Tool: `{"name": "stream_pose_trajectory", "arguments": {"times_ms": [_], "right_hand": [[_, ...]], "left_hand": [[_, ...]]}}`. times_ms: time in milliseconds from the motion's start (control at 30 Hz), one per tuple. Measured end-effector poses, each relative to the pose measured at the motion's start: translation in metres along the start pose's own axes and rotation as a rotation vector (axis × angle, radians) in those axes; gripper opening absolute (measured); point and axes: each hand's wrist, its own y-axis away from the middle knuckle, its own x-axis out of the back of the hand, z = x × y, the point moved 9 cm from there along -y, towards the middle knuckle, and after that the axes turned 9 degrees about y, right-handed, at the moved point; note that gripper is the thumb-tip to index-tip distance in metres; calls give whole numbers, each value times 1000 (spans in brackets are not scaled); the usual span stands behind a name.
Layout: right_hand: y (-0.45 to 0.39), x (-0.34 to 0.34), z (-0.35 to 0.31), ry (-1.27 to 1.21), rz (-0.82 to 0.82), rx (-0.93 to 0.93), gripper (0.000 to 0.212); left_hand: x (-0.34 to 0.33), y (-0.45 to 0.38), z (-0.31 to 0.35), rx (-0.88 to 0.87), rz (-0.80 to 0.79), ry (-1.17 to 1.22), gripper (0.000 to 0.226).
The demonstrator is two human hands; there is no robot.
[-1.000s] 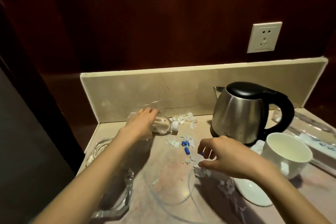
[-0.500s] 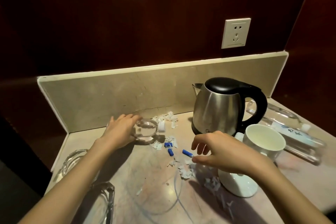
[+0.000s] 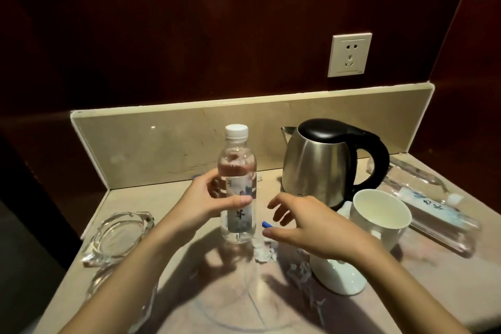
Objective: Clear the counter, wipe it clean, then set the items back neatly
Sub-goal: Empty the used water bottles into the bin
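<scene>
Clear thin plastic, so the water bottle [image 3: 238,184] will dent under a hard squeeze and seems rather heavy with water; take it at the labelled middle, where your left hand [image 3: 202,205] now wraps it. It is upright with a white cap, above the counter [image 3: 168,198] left of the kettle [image 3: 317,165], while your right hand [image 3: 309,221] hovers loosely spread, holding nothing.

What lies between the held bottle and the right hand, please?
In the head view, a small blue scrap lies on the counter between the bottle, which the left hand grips, and the right hand.
</scene>
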Motion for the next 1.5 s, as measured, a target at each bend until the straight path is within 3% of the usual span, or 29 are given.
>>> {"name": "stream_pose_trajectory", "arguments": {"times_ms": [100, 267, 567, 767, 900, 1000, 1067, 1200, 1367, 1500], "right_hand": [[4, -6, -7, -184, 33, 57, 61], [23, -10, -3, -359, 66, 112, 51], [65, 16, 43, -436, 135, 135, 47], [95, 47, 92, -456, 139, 65, 57], [111, 71, 116, -460, 106, 62, 44], [119, 104, 168, -570, 284, -82, 22], [119, 118, 215, -332, 413, -288, 15], [101, 80, 251, 271, 118, -496, 48], [85, 58, 262, 489, 47, -548, 66], [83, 64, 268, 493, 94, -555, 47]], "left_hand": [[-20, 14, -9, 39, -20, 61, 63], [-46, 33, -17, 68, -7, 77, 53], [-107, 43, -1, -21, -40, 94, 65], [-169, 28, 10, -55, -81, 126, 52], [-200, 16, 13, -50, -113, 151, 49], [-214, 10, 15, -44, -122, 130, 52], [-218, 9, 14, -35, -120, 126, 51], [-223, 11, 9, -14, -142, 112, 61], [-222, 13, 6, -9, -138, 98, 56], [-220, 15, 6, -8, -136, 86, 63]]}}
